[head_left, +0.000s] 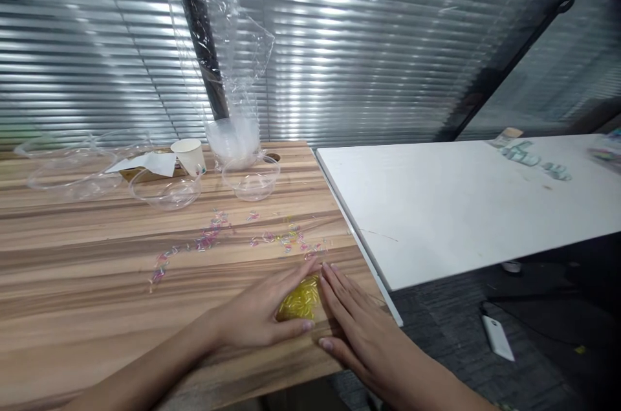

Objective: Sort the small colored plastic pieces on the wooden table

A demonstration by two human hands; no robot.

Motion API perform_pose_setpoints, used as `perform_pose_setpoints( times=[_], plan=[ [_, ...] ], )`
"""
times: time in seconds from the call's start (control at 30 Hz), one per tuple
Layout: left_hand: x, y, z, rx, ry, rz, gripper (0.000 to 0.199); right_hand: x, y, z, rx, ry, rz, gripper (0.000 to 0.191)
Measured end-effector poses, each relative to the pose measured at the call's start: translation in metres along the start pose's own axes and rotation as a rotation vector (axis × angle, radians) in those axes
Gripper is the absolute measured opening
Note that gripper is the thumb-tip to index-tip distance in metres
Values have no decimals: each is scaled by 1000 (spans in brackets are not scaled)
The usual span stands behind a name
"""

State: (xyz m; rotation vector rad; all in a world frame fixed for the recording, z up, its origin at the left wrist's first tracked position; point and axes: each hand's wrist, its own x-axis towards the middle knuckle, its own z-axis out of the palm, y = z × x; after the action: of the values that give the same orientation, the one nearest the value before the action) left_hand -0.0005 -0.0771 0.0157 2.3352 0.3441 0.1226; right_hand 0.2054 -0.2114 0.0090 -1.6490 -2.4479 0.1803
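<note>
A small heap of yellow tube-shaped beads [299,299] lies on the wooden table between my two hands. My left hand [264,311] curves around its left side, thumb apart from the fingers, palm side toward the beads. On the right, my right hand [356,320] rests flat with its fingers stretched out and its thumb spread, beside the heap. The fingertips of both hands nearly meet beyond the beads. Pink and multicoloured beads [208,237] are scattered in a line farther back, and a mixed patch [291,239] lies just beyond my fingertips.
Clear round bowls [251,186] stand along the back of the wooden table [72,333], with a paper cup [189,155], a stack of bowls in plastic wrap [235,139] and a white paper [150,164]. A white table [451,204] adjoins on the right.
</note>
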Motion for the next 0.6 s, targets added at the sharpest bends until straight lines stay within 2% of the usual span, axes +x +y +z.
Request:
perform_pose_setpoints(
  times=[0.37,0.5,0.6],
  plan=[
    [-1,2,1,-21,8,-28,77,8,10,-3,4,19,-51,68],
    [-1,2,3,-16,45,5,76,13,17,0,35,45,-71,68],
    [-1,3,3,-8,52,-23,74,17,22,1,-2,35,-99,65]
  ],
)
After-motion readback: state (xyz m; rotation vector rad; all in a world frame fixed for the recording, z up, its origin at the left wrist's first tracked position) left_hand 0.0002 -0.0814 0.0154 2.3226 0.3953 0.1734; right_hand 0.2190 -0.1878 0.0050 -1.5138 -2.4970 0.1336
